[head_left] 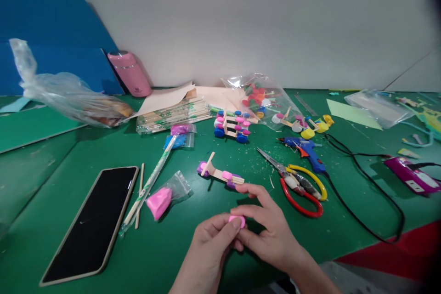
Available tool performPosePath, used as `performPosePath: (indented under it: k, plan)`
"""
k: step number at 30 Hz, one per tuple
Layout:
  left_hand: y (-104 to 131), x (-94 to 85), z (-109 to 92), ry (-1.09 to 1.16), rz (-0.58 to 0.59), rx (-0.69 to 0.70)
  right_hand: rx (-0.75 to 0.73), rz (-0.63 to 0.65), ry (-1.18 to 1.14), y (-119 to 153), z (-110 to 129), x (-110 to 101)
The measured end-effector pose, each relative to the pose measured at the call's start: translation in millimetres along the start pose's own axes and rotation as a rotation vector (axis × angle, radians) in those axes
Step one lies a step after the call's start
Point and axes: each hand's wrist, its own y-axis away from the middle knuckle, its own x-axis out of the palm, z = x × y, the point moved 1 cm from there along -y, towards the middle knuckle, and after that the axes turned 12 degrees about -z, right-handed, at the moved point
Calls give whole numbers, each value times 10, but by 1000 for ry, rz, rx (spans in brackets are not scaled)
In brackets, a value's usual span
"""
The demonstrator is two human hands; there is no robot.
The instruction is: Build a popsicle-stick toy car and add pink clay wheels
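Between my two hands is a small rounded lump of pink modelling clay (237, 221). My left hand (215, 239) pinches it with the thumb on top. The fingertips of my right hand (268, 225) press on it from the other side, with the index finger stretched forward. Just beyond that finger lies a small scooter-like model (217, 172) of wooden sticks with purple and pink clay parts. Left of my hands rests a clear zip bag with a larger pink clay piece (160, 202). Farther back stands a stick model (232, 126) with blue, pink and white clay pieces.
On the left are a phone (91, 225) and bagged wooden sticks (151, 179). Red-and-yellow scissors (299, 188) and a blue glue gun (306, 149) lie right, with a black cord (365, 220) looping toward a purple power block (411, 174). A pink bottle (130, 73) leans at the back.
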Motion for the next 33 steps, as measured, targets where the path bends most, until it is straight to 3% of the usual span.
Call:
performPosePath:
  k: [23,33]
  plan:
    - [8,-42,25,106,-38,-95,-18,26,-13,34,-42,4]
    - [-12,-39,45,58,-13,-38,-16,10,-7,74,-89,-38]
